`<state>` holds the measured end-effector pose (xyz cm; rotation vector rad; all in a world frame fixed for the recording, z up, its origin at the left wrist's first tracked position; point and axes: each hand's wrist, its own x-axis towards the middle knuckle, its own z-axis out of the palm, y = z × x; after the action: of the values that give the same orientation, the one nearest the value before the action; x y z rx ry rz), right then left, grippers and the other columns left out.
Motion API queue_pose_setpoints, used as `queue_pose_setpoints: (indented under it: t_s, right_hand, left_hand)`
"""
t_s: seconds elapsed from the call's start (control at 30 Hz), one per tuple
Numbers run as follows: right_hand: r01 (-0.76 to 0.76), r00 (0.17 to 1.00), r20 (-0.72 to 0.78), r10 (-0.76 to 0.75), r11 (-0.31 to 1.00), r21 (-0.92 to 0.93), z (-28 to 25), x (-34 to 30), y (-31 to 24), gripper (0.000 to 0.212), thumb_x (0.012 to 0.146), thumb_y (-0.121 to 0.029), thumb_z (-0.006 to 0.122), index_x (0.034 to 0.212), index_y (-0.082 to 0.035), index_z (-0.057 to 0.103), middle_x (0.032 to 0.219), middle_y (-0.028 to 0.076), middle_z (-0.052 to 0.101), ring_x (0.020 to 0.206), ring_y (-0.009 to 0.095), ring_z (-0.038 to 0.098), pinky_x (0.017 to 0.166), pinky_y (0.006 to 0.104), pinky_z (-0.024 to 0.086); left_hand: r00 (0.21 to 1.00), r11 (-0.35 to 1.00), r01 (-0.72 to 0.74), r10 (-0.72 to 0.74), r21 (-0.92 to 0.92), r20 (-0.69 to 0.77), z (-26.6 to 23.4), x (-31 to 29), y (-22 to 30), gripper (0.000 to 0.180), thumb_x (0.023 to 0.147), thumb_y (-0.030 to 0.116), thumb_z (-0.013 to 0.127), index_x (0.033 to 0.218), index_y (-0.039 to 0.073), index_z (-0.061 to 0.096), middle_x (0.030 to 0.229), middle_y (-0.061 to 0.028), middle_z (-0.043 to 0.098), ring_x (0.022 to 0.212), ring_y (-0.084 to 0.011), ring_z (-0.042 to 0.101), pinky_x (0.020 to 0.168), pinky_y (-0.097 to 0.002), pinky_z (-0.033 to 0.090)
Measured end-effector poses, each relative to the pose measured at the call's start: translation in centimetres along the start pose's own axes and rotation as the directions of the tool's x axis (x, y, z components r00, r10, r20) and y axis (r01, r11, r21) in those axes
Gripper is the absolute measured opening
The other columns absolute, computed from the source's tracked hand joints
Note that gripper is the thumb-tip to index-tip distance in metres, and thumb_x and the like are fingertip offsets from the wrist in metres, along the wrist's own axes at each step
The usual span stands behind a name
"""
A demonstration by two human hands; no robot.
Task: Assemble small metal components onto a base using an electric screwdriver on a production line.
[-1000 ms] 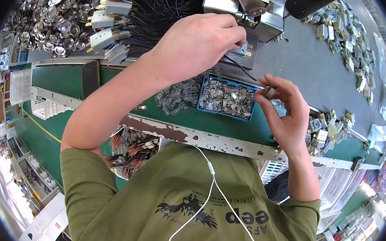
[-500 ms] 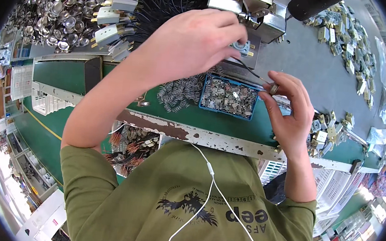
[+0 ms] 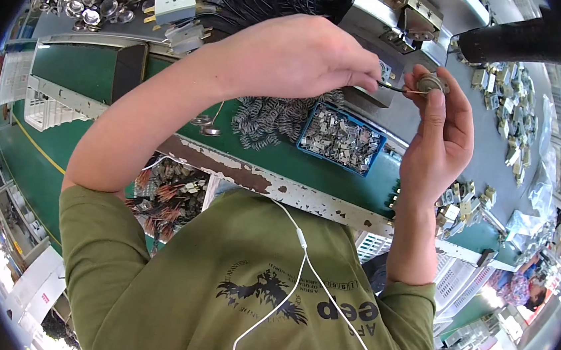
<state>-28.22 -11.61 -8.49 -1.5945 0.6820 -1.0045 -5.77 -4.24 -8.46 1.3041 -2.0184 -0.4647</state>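
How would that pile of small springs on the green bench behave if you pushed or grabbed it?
The springs lie tangled in a loose heap, so a pinch would probably lift a clump, not one. They look thin and light, so a push would likely scatter them across the green bench. Single coils could roll toward the blue tray.

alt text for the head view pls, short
Over a green workbench, the person's right hand pinches a small round metal part while the left hand brings a thin wire to it. Below sits a blue tray of small metal pieces beside loose springs.
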Motion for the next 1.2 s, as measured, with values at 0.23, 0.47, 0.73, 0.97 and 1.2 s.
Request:
queue_pose_setpoints:
  t_s: [0.23, 0.47, 0.73, 0.97, 1.2]
  right_hand:
    - [-0.304, 0.923, 0.329, 0.201, 0.904, 0.3, -2.2, 1.4, -0.8, 0.034, 0.109, -0.008, 0.046, 0.138, 0.009, 0.053, 0.119, 0.02, 0.069, 0.105, 0.025, 0.068, 0.094, 0.037, 0.052]
    - [-0.337, 0.685, 0.563, 0.462, 0.887, -0.317, -2.1, 3.0, -3.1, 0.031, 0.104, -0.011, 0.06, 0.132, 0.003, 0.063, 0.1, 0.01, 0.071, 0.094, 0.016, 0.067, 0.083, 0.029, 0.053]
    - [-0.044, 0.978, 0.187, 0.095, 0.965, -0.259, -0.4, -2.0, -1.1, 0.039, 0.102, -0.005, 0.066, 0.14, 0.002, 0.06, 0.105, 0.008, 0.071, 0.093, 0.012, 0.068, 0.085, 0.0266, 0.057]
    - [-0.258, 0.782, 0.462, 0.418, 0.892, -0.37, -1.9, 1.3, -1.7, 0.031, 0.097, -0.005, 0.069, 0.128, -0.002, 0.068, 0.081, 0.004, 0.062, 0.075, 0.008, 0.057, 0.073, 0.026, 0.051]
    - [-0.132, 0.951, 0.226, 0.213, 0.936, -0.325, -4.8, 0.9, -2.4, 0.034, 0.1, -0.005, 0.066, 0.134, -0.004, 0.066, 0.103, 0.007, 0.074, 0.091, 0.009, 0.065, 0.081, 0.0257, 0.054]
  left_hand:
    - [0.996, 0.988, -0.065, 0.056, 0.14, 0.067, -0.8, -0.2, -0.5, 0.013, 0.094, 0.016, 0.064, 0.101, 0.006, 0.068, 0.09, -0.012, 0.073, 0.091, -0.033, 0.071, 0.08, -0.0444, 0.057]
    - [0.985, 0.91, -0.141, 0.09, 0.389, 0.145, -1.2, -0.4, 1.1, 0.017, 0.088, 0.015, 0.07, 0.103, 0.009, 0.064, 0.084, -0.0072, 0.059, 0.085, -0.0272, 0.062, 0.079, -0.04, 0.052]
    - [0.997, 0.953, -0.05, 0.067, 0.299, -0.045, 0.9, -0.6, 0.9, 0.018, 0.092, 0.025, 0.07, 0.089, 0.009, 0.064, 0.075, -0.008, 0.065, 0.081, -0.0292, 0.069, 0.071, -0.0425, 0.056]
    - [0.986, 0.924, -0.161, 0.165, 0.347, 0.017, 1.2, -0.3, 0.3, 0.025, 0.086, 0.028, 0.077, 0.089, 0.009, 0.06, 0.079, -0.0048, 0.058, 0.077, -0.0252, 0.062, 0.071, -0.0381, 0.051]
    - [0.986, 0.959, -0.082, 0.038, 0.271, 0.164, -0.7, 0.3, 1.6, 0.035, 0.088, 0.021, 0.075, 0.123, 0.017, 0.072, 0.081, -0.0046, 0.064, 0.079, -0.0247, 0.065, 0.072, -0.0388, 0.052]
